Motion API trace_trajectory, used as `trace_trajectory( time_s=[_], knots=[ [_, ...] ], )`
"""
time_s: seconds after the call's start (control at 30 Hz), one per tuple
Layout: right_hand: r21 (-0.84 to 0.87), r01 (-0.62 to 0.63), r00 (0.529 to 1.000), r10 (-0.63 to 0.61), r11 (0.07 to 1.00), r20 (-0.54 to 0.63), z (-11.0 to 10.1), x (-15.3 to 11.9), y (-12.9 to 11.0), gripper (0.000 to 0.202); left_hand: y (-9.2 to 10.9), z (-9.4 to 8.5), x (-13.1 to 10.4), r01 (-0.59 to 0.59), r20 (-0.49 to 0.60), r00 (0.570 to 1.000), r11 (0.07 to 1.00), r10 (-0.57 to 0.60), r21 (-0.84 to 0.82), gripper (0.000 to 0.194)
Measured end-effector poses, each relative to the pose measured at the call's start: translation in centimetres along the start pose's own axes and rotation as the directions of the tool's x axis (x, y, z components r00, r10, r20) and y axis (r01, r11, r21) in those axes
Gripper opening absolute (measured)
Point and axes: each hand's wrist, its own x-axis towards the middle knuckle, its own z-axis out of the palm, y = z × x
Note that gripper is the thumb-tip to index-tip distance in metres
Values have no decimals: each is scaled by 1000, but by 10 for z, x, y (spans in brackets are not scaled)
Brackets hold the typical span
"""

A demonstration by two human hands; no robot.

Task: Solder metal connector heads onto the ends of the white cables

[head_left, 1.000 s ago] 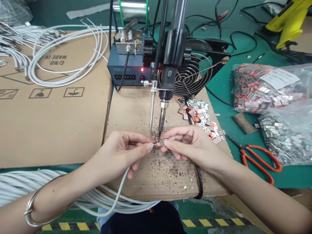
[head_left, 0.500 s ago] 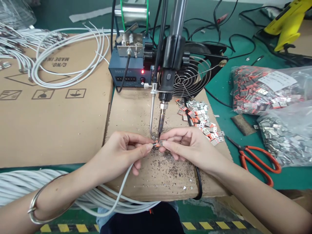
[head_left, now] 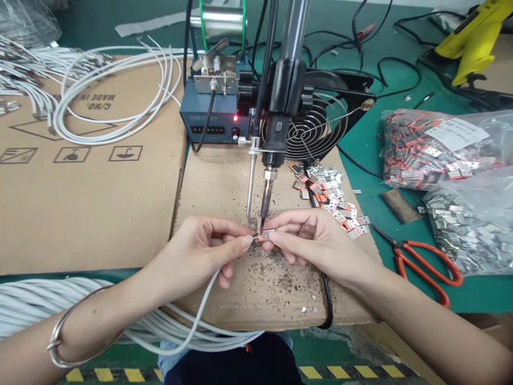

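Observation:
Between thumb and fingers, my left hand (head_left: 218,247) pinches the end of a white cable (head_left: 203,302), which hangs down toward a bundle at the lower left. My right hand (head_left: 302,238) is closed on a USB plug (head_left: 269,234) with a metal shell and an orange part at its rear. The cable's end meets the plug's orange end just under the tip of a soldering iron (head_left: 265,200) fixed in a stand. A thin metal solder guide tube (head_left: 250,187) comes down beside the tip. My fingers hide part of the plug and the wires.
Behind the iron stand a blue solder feeder (head_left: 208,115) and a fan (head_left: 308,125). Loose USB plugs (head_left: 339,206) lie on the cardboard to the right, with orange-handled scissors (head_left: 430,262) and bags of parts (head_left: 436,144) beyond. Coiled white cables (head_left: 60,120) lie at left.
The whole view has shifted very slightly. Both hands stay at the iron tip with the cable and plug, with almost no visible movement.

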Motion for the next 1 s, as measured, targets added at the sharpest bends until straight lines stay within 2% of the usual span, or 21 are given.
trace_trajectory(
  time_s=[0.47,0.8,1.0],
  knots=[
    [-7,32,999,-32,999,23,-1,0,0,16,1,2,-2,-3,5,1000,998,3,-69,7],
    [-60,29,999,-30,998,-14,3,2,0,17,3,3,0,26,-34,999,1000,-27,-10,7],
    [-39,34,999,-34,999,-7,2,1,0,18,2,1,-2,32,-14,999,999,-33,-14,9]
  ],
)
